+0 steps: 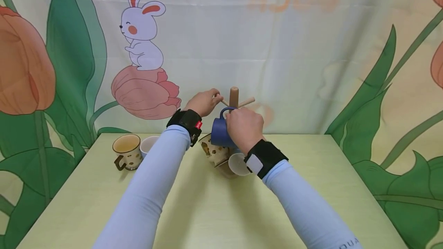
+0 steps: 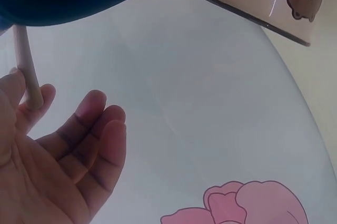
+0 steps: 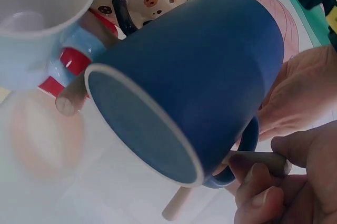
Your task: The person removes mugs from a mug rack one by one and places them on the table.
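At left, a patterned mug [image 1: 131, 160] and a white mug [image 1: 149, 144] stand on the surface [image 1: 335, 180]; the left grip [image 1: 203, 103] pinches a peg [image 2: 23, 50] of the wooden rack [image 1: 234, 97], while the right grip [image 1: 245, 128] is closed on the tilted blue mug [image 1: 219, 133] near its handle. Releasing with the handle unseated could drop it onto the hanging mugs [image 1: 216, 155]; uneven loading could tip the rack. Right-sleeve lettering [image 1: 349, 243] reads "QUA"; the left wristband's red tag [image 1: 199, 125] is illegible.

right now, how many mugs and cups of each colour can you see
Dark blue mug: 1
Cream printed mugs: 2
White-lined cups, one partly hidden by the left sleeve: 2
Total: 5
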Demonstrator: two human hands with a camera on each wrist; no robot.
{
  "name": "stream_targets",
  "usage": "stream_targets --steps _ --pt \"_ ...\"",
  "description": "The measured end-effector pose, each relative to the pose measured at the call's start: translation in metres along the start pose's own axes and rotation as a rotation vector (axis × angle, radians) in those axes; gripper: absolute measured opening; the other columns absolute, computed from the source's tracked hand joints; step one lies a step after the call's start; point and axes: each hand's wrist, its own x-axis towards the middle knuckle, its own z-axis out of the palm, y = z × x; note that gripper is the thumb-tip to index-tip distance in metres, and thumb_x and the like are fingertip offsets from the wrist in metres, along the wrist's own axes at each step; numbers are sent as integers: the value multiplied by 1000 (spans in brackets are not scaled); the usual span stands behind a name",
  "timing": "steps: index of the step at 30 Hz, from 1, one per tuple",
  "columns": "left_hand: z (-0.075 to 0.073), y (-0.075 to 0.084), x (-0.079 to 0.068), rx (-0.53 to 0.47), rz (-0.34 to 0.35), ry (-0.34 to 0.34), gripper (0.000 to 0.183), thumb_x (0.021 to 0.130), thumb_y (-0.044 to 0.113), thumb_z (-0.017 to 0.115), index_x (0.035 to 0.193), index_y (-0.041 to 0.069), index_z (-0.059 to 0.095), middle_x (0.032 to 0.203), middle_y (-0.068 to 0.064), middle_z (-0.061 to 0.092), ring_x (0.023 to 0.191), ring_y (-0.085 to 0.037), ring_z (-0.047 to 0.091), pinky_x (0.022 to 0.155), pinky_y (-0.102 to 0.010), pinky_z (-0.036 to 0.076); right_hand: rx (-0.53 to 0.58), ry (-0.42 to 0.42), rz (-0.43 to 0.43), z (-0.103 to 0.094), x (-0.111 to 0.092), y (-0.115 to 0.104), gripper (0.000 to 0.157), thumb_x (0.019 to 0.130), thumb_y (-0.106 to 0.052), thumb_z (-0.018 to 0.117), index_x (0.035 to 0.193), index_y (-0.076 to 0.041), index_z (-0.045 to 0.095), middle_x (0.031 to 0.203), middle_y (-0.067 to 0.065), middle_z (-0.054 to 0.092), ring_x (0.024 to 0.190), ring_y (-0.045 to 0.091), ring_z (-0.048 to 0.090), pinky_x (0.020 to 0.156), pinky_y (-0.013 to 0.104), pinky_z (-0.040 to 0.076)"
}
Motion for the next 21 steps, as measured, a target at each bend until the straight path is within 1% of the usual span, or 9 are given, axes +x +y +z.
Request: stream_targets --steps 7,11,15,21 --pt "0 -1 -6 2 -6 22 45 108 37 39 138 6 50 125 -19 64 112 -33 63 93 -45 50 58 -35 16 0 2 8 43 102 -36 54 73 -8 70 58 6 57 48 22 57 42 37 47" --pt "0 -1 -9 -8 -12 24 45 108 38 38 139 7 50 126 -19 63 113 -33 62 93 -46 50 84 -84 46 -2 4 12 45 103 -37 53 71 -8 68 57 6 55 48 22 56 42 37 47" --pt "0 -2 -12 -16 -20 29 45 108 38 38 139 7 50 125 -19 64 111 -33 63 91 -46 51 134 -136 78 -5 6 15 47 102 -38 53 69 -8 65 56 5 53 49 21 56 43 35 46" --pt "2 -2 -15 -21 -33 42 46 108 40 38 137 7 51 121 -18 66 108 -32 64 89 -46 52 197 -190 119 -5 8 23 46 102 -39 53 71 -8 67 60 6 57 56 24 61 47 36 47"
